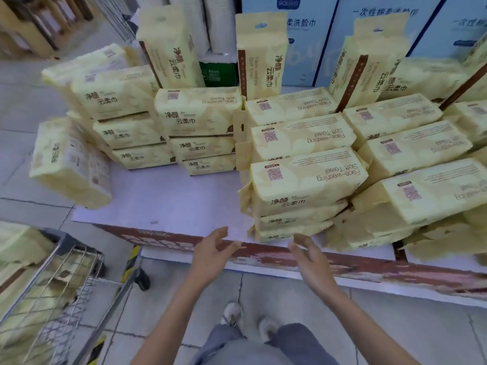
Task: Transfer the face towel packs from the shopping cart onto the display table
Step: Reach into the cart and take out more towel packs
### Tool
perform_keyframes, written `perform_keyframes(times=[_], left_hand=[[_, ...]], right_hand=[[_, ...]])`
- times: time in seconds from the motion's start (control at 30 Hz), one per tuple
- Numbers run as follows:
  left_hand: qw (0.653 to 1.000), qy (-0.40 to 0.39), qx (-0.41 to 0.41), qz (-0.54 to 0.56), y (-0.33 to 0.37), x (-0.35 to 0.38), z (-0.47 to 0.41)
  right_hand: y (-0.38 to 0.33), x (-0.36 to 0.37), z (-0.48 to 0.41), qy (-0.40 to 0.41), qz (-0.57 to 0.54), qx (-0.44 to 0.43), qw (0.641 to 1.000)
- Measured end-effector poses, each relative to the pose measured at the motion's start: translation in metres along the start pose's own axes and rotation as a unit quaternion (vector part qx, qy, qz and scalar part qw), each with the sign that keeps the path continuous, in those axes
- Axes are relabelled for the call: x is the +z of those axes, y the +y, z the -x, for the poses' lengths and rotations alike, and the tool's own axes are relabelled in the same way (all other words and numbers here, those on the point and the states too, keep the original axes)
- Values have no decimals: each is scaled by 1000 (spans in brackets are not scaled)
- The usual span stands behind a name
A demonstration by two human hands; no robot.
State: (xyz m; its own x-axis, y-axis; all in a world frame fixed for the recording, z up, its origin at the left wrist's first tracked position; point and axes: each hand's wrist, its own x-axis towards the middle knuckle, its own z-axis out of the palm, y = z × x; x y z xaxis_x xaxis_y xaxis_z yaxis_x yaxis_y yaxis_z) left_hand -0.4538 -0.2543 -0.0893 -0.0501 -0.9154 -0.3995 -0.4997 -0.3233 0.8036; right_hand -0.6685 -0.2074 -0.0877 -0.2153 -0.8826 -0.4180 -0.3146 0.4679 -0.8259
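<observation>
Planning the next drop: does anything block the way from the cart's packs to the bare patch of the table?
Nothing visible does. The bare patch lies open toward the shopping cart; only the pack at its left corner stands near.

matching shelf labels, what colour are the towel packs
Pale yellow face towel packs with brown print; head view.

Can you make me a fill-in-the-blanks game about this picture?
The cart stands on the person's ____ side.
The packs on the table are ____ in colour.
The left hand and right hand hold ____.
The big boxes behind are ____.
Missing words: left, yellow, nothing, blue.
</observation>
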Motion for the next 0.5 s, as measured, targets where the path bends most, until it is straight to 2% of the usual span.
perform_keyframes(times=[0.1,0.27,0.4,0.5], left_hand=[[998,55,-34,19,-21,10,34],[981,144,-104,80,-55,36,98],[946,239,-171,138,-80,57,158],[905,324,-214,175,-96,70,204]], right_hand=[[19,4,9,-88,104,-42,990],[43,5,15,-215,194,-75,954],[55,18,21,-311,241,-102,914],[55,41,32,-372,277,-135,876]])
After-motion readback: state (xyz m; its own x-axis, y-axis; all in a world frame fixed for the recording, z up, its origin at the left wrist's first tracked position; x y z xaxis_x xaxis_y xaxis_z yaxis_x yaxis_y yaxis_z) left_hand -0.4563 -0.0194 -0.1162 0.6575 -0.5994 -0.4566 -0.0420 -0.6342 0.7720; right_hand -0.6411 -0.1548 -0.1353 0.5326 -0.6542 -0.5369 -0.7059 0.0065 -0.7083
